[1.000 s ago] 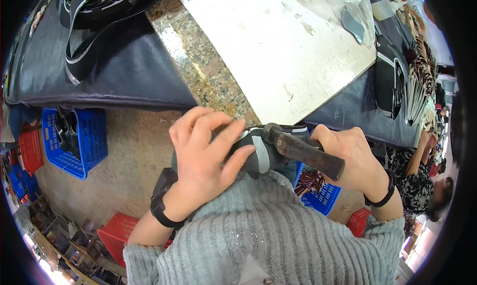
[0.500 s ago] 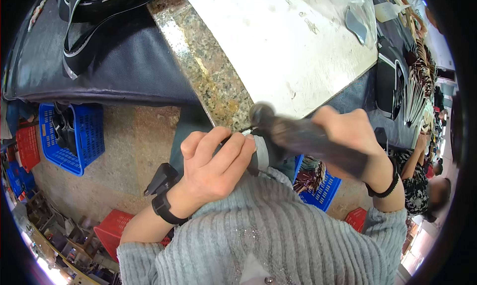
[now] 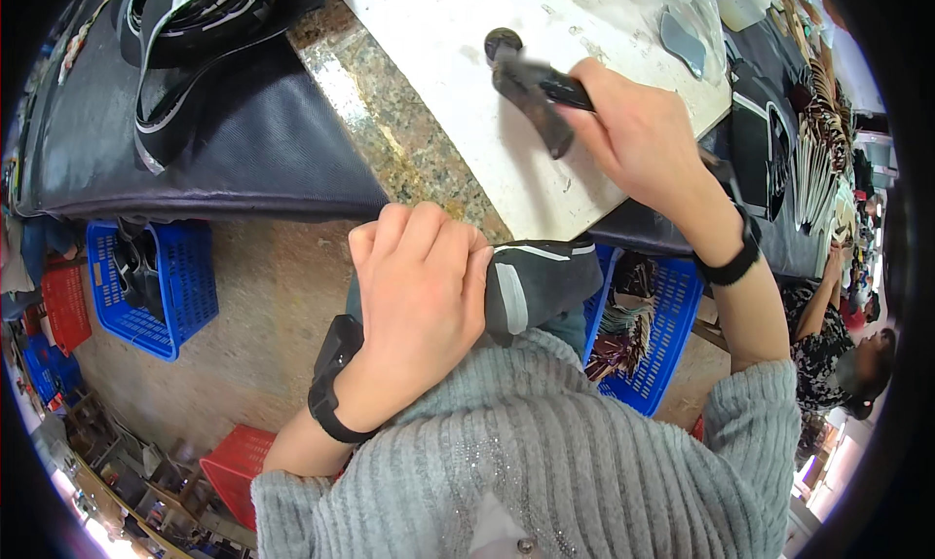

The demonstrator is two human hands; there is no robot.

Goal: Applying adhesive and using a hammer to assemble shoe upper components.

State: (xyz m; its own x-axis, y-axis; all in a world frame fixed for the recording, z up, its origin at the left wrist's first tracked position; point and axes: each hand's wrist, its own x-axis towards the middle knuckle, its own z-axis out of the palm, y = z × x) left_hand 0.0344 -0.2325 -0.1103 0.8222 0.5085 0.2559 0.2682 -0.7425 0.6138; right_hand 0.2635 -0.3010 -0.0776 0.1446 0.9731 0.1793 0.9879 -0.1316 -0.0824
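Observation:
My right hand (image 3: 643,130) is wrapped round a hammer (image 3: 531,101). The hammer's round dark head hangs over the white sheet, slightly blurred. At the near corner of the granite slab (image 3: 404,121), my left hand (image 3: 419,277) is closed with its fingers bent over the edge. It grips a black fabric piece with white stripes (image 3: 560,275), which sticks out to the right of my fingers, below the white sheet (image 3: 584,169). What my left fingertips press on is hidden.
A coiled black strap (image 3: 166,82) lies at the far left on the dark padded surface (image 3: 263,140). Blue baskets (image 3: 190,277) stand below on both sides. A grey blade-like piece (image 3: 682,45) rests at the far right, and a co-worker (image 3: 847,364) sits to the right.
My right hand has lifted the hammer up and away from my left hand, over the white sheet. My left hand's fingers have bunched closer together. More of the black piece shows.

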